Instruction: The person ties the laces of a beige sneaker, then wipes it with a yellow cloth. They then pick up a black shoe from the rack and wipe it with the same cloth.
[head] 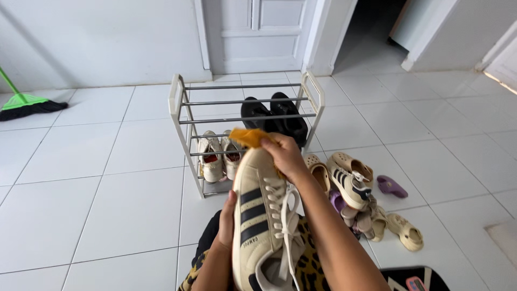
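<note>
Left hand cupped under a cream sneaker with dark stripes, fingers hidden behind the sole, thumb edge alone showing; grip clamped on the sneaker. Right hand at the toe, fingers closed on a yellow cloth pressed against the sneaker; fingertips mostly tucked out of sight. Sneaker held upright in mid-air over the lap, toe up, heel cut off by the bottom frame edge, laces hanging loose. Lap in leopard-print fabric, partly covered by the arms.

Behind, on the white tile floor, a low metal shoe rack: black shoes on the far tier, a pale pair lower down, partly screened by bars and cloth. Right of the rack, a heap of shoes, tangled and hard to count, with a purple sandal just apart. Green broom at the far left edge, handle cut off. Something dark with a pink patch at the bottom edge, unclear.
</note>
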